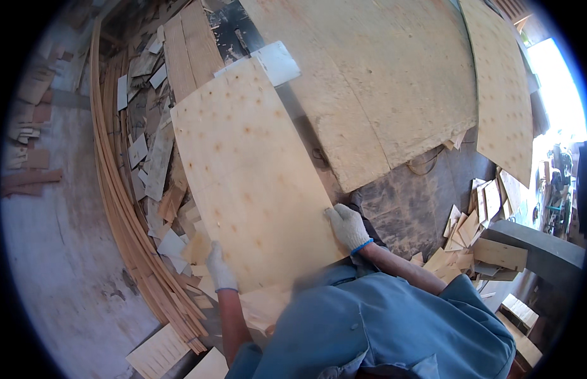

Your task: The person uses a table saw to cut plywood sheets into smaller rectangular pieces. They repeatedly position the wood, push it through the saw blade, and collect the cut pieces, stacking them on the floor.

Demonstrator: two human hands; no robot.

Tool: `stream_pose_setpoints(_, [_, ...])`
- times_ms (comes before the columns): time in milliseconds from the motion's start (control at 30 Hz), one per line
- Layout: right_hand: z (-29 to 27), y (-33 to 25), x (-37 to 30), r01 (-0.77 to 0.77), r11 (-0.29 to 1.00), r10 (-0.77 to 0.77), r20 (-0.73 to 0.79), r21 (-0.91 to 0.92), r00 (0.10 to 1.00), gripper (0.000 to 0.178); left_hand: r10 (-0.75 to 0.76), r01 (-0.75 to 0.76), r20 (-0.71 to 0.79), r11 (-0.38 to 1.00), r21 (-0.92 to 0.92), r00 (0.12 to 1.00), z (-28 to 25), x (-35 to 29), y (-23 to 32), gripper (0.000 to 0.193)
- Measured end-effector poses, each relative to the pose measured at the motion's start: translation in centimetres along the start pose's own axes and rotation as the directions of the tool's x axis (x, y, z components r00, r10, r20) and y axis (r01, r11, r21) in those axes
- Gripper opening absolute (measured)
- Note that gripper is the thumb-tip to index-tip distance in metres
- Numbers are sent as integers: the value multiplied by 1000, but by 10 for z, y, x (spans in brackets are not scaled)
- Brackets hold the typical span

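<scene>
Two edges gripped, just past your blue jacket: your left hand, white-gloved, holds the near left edge of the pale wood panel; your right hand, gloved too, clasps its right edge. Fingers underneath hidden, can't tell placement. Panel sits in front of you, near end by your body, far end overlapping a white piece; can't tell what bears it. Left: long wood strips. Right: offcuts. Farther: large wood sheet, right of panel. Step in hand looks like steadying or positioning the panel two-handed. Any next move likely calls for even grip, both edges supported, far corner minded.
</scene>
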State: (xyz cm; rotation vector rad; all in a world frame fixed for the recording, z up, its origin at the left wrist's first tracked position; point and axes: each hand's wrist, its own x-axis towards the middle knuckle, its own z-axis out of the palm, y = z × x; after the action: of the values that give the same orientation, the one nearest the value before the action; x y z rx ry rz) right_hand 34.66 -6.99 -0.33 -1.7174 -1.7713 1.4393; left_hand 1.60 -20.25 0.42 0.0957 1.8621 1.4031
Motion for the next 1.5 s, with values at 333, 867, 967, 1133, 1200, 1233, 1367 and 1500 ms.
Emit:
stream_pose_setpoints(333, [20, -9, -2, 198, 978, -204, -105, -63, 973, 25, -15, 15, -6, 999, 48, 1000, -9, 17, 12, 41])
stream_pose_setpoints(867, [12, -37, 5, 173, 983, -176, 47, 60, 983, 26, -115, 111, 89, 992, 56, 989, -43, 55, 39, 50])
stream_pose_setpoints(967, [9, -55, 7, 38, 988, -51, 86, 152, 995, 29, -103, 89, 153, 991, 96, 983, -48, 61, 44, 48])
stream_pose_setpoints(1133, [10, -70, 9, -76, 929, 44, 97, 362, 994, 33, -24, -19, 271, 987, 157, 962, -23, 36, 92, 48])
stream_pose_setpoints(1200, [12, -68, 10, -43, 938, 13, 89, 344, 996, 34, -53, 24, 274, 994, 109, 960, -27, 41, 94, 50])
stream_pose_setpoints(1233, [13, -68, 11, -28, 947, -1, 89, 321, 996, 35, -66, 44, 275, 995, 85, 959, -28, 42, 95, 51])
stream_pose_setpoints(1367, [19, -58, 20, 96, 976, -111, 66, 194, 992, 35, -94, 80, 301, 995, 59, 949, -24, 40, 102, 50])
stream_pose_setpoints(1500, [22, -41, 31, 211, 977, -213, 73, 38, 974, 36, -127, 134, 343, 991, 4, 931, -20, 37, 106, 48])
